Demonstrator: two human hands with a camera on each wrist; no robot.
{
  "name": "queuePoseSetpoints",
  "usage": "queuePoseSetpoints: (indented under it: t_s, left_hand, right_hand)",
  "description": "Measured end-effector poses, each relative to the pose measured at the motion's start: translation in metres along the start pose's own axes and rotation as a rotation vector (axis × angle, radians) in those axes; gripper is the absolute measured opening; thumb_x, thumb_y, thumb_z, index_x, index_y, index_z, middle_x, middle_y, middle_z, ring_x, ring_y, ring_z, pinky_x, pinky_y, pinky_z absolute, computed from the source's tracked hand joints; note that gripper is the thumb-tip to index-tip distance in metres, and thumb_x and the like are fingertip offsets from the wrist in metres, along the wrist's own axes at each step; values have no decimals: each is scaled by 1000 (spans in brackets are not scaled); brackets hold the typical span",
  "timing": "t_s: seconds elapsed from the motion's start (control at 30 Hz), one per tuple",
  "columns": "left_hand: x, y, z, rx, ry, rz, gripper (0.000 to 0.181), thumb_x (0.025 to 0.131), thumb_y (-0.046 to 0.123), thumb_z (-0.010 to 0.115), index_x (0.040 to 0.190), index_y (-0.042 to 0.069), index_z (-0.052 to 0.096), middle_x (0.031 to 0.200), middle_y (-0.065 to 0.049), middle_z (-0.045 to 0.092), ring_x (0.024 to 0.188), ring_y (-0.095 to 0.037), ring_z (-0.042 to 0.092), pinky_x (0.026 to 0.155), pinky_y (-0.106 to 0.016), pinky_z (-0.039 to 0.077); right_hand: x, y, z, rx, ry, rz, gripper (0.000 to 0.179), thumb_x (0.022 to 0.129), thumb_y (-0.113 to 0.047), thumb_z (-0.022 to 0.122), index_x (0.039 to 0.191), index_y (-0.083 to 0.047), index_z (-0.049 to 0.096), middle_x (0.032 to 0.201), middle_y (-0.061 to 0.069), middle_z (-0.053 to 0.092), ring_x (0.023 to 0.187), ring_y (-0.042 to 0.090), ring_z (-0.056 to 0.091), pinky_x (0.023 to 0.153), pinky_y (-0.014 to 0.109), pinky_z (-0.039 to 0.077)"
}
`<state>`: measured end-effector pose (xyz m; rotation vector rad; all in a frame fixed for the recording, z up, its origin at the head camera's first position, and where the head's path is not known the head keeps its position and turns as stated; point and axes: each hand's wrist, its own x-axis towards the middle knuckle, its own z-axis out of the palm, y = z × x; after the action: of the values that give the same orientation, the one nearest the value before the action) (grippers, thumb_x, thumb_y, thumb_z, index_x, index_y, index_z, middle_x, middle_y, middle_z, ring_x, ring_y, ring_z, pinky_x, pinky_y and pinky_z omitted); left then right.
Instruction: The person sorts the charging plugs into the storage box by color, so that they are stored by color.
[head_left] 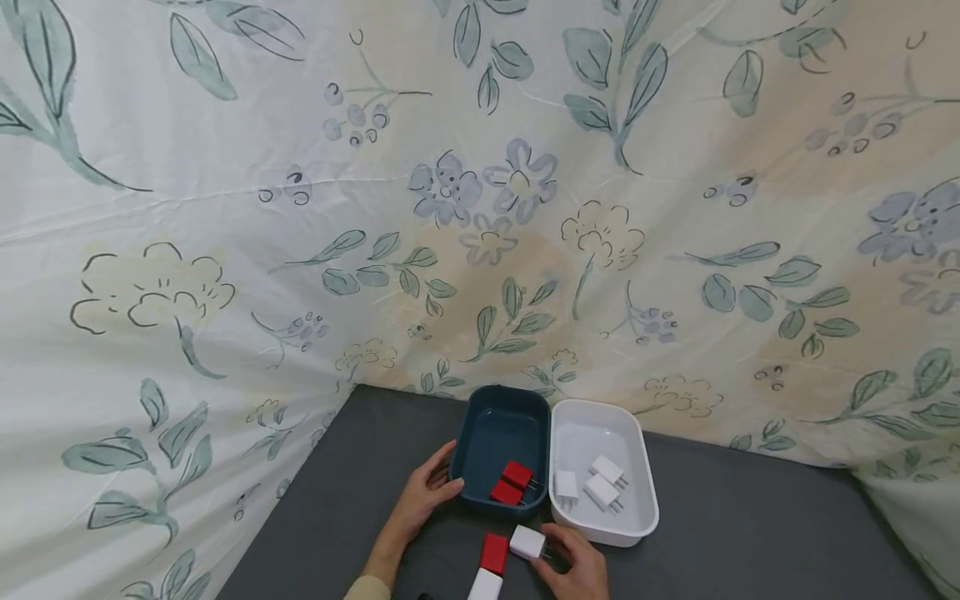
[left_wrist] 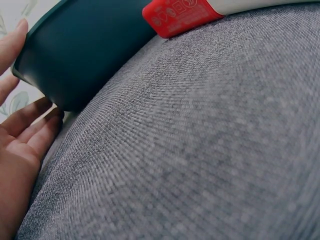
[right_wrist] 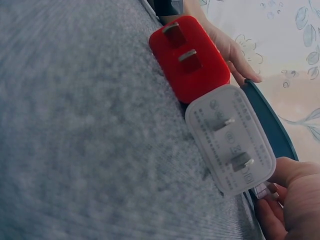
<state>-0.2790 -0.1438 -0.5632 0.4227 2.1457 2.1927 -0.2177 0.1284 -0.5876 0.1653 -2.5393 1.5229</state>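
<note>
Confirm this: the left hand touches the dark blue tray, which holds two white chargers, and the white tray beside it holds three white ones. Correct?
Not quite: the head view shows the two chargers in the dark blue tray are red. The left hand does touch it; the rest stands.

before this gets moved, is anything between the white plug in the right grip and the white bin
No separate object shows between them. The white plug in the right grip is outside the white bin, so the bin's near wall likely must be cleared. The loose red plug lies on the other side.
</note>
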Motion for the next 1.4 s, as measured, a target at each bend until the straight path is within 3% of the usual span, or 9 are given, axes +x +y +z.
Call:
queuePoseSetpoints:
  t_s: [0.33,0.53,0.83,1.2,1.4]
  left_hand:
    - [1,1,0,-2,1,-5,66,87,8,61,144,8,28,144,-25,32,127,-41,38,101,-33,38]
    - [2,1,-1,24,16,-2,65,88,6,60,144,8,29,143,-24,33,126,-39,40,103,-39,36]
    - [1,0,1,30,9,-4,64,88,7,60,144,9,29,143,-22,35,126,-38,40,100,-29,39]
    - [0,-2,2,26,9,-6,63,89,8,59,144,8,29,143,-23,35,126,-39,41,101,-31,38]
    - [1,0,2,39,9,16,62,89,8,59,144,8,29,142,-24,35,126,-40,40,102,-33,38]
  right_hand:
    - [0,-1,0,25,6,-19,49,57,-10,86,101,-10,67,98,2,65,88,12,64,75,18,52]
    - [0,-3,0,38,10,23,48,56,-11,86,101,-14,67,98,0,65,88,8,63,75,16,51]
    - [0,-5,-3,13,-15,49,47,58,-13,86,101,-13,67,96,1,64,89,11,63,75,19,52]
    - [0,-13,-3,47,12,76,48,57,-14,86,101,-16,67,98,-1,65,89,11,64,75,19,52]
    - [-1,-21,-4,101,43,38,49,57,-9,85,103,-11,67,98,1,66,90,11,64,76,20,52]
